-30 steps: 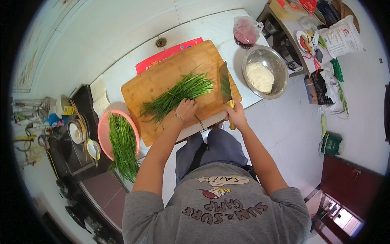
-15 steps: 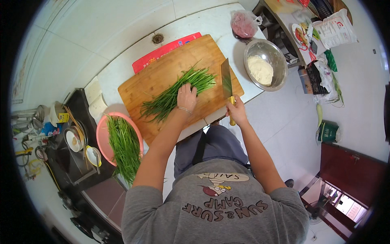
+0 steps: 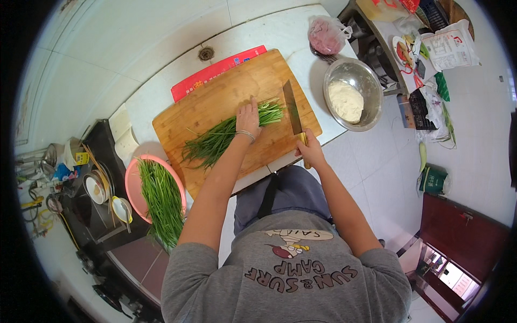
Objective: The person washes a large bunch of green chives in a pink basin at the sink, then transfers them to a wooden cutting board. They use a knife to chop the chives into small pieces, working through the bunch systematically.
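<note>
Your left hand point(image 3: 248, 118) is clasping across the bunch of chives point(image 3: 212, 141), with the fingers reaching over to its far side and the wrist wearing a thin bracelet point(image 3: 245, 134). Your right hand point(image 3: 312, 149) is closing around the yellow handle of the cleaver point(image 3: 292, 110), and its long blade is pointing away from you. This blade is standing just beside the right ends of the bunch; whether its edge is touching the wood, I cannot tell. The bunch is lying aslant on the cutting board point(image 3: 188, 121), with its dark leafy ends spreading toward the left. The board is resting on the white counter point(image 3: 156, 110), and behind it a red flat box point(image 3: 215, 72) is showing along the far edge. At the left of the board, a pink basin point(image 3: 134, 189) is holding more chives, which are hanging over its near rim. At the right, a steel bowl point(image 3: 370, 102) is containing pale dough point(image 3: 346, 101), and beyond this bowl a clear plastic bag point(image 3: 327, 35) is sitting with something pinkish inside.
</note>
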`<action>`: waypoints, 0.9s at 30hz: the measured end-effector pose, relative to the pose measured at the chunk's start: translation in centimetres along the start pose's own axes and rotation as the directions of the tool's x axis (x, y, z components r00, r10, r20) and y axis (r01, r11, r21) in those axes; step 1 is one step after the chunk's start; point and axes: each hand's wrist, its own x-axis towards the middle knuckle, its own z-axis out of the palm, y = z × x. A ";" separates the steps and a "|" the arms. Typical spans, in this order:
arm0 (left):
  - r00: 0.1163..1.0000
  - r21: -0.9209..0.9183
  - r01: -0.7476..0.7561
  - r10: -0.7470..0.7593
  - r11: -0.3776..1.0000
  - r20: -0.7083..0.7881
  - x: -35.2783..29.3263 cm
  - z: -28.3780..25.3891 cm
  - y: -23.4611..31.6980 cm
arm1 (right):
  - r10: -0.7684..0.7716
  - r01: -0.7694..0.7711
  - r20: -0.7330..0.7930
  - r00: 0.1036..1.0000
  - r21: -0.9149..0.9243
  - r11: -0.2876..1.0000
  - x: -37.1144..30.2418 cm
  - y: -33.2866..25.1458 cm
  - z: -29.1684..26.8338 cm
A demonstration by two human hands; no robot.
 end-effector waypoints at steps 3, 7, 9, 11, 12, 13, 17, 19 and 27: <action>0.999 0.036 -0.044 0.045 0.998 -0.026 -0.1 0.3 0.6 | 0.046 -0.064 -0.065 0.997 -0.316 0.946 0.7 -0.5 -0.1; 0.997 0.035 -0.043 0.045 0.998 -0.061 0.0 0.8 0.2 | -0.252 0.111 -0.199 0.947 -0.534 0.838 1.6 0.1 0.6; 0.998 0.034 -0.026 0.028 0.999 -0.053 0.0 0.6 0.4 | -0.144 -0.009 -0.237 0.961 -0.544 0.839 1.7 -0.9 1.1; 0.997 0.017 -0.024 0.025 1.000 -0.067 -0.1 0.2 0.7 | -0.157 -0.020 -0.271 0.950 -0.554 0.832 1.7 -0.6 1.4; 0.997 0.012 -0.021 0.022 1.000 -0.075 -0.2 0.0 0.8 | -0.165 -0.023 -0.285 0.944 -0.557 0.830 1.6 -0.5 1.6; 0.996 0.004 -0.026 0.027 1.000 -0.091 -0.3 -0.1 0.9 | -0.168 -0.027 -0.289 0.943 -0.567 0.824 1.7 -0.3 1.8; 0.992 0.008 -0.015 0.016 1.000 -0.122 -0.3 0.3 1.0 | -0.182 0.026 -0.167 0.969 -0.664 0.747 1.0 -1.0 2.8; 0.991 0.024 -0.010 0.013 1.000 -0.132 -0.2 0.4 1.1 | -0.179 0.039 -0.128 0.975 -0.703 0.711 0.9 -1.3 2.6; 0.986 0.119 -0.055 0.073 0.991 -0.150 0.3 2.4 1.1 | -0.227 -0.010 -0.337 0.914 -0.577 0.817 1.0 -1.4 1.2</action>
